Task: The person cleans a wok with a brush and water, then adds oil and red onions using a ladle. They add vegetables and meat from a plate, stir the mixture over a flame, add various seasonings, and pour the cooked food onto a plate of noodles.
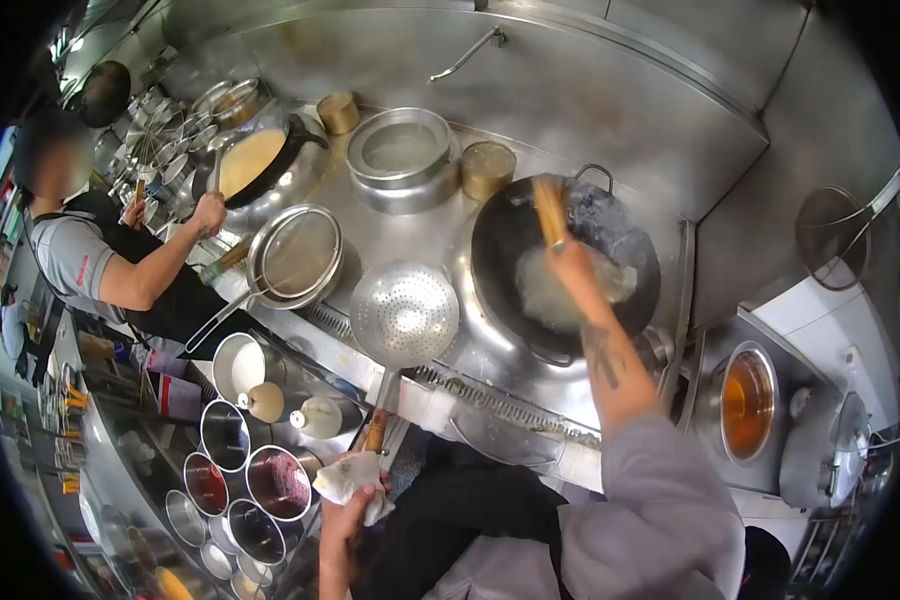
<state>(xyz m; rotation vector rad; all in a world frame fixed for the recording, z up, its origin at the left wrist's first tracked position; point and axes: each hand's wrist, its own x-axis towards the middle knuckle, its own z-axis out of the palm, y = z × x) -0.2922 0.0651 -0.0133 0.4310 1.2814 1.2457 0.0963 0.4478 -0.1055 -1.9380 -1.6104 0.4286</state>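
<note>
My right hand [570, 262] is closed round a bamboo wok brush [549, 207], held over the black wok [490, 240]. Cloudy liquid [550, 290] lies in the bottom of the wok, and steam blurs its far side. Lower down, my left hand [343, 515] grips a white cloth [353, 477] at the end of a wooden handle. That handle belongs to a large perforated strainer [404, 312], whose bowl is over the stove edge, left of the wok. The cloth hides where the handle ends.
A co-worker [100, 250] stands at the left by another wok [295, 150]. Pots of sauces [279, 482] and squeeze bottles [316, 417] crowd the lower left. A lidded-looking steel pot [400, 190] stands behind the strainer. At right sits a bowl of orange liquid [748, 403].
</note>
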